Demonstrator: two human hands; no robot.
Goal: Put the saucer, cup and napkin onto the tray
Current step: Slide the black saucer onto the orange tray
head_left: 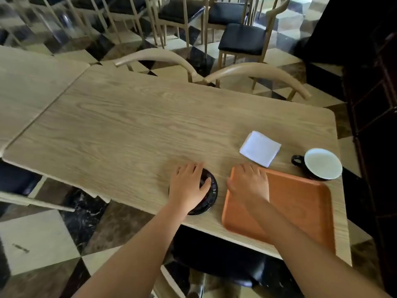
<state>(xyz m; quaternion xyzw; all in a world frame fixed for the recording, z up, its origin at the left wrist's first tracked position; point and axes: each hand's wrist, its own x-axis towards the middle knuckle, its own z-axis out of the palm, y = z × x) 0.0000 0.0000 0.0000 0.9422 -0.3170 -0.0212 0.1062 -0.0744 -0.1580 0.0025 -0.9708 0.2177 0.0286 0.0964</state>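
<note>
My left hand (188,187) lies spread over the dark saucer (211,195) at lower centre, not yet gripping. My right hand (250,186) rests flat and open on the tray (300,209). The saucer looks glazed, slippery and breakable; I'd pinch its rim.

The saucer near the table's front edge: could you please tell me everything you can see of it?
The saucer is round, dark and glossy, probably glazed ceramic, with faint pale speckles on its rim. It lies flat on the wooden table close to the near edge, left of the orange tray and not touching it. The left hand rests spread over it, covering most of its left side, with fingers on its top. Whether it is already gripped is unclear. Nothing else touches it.
</note>
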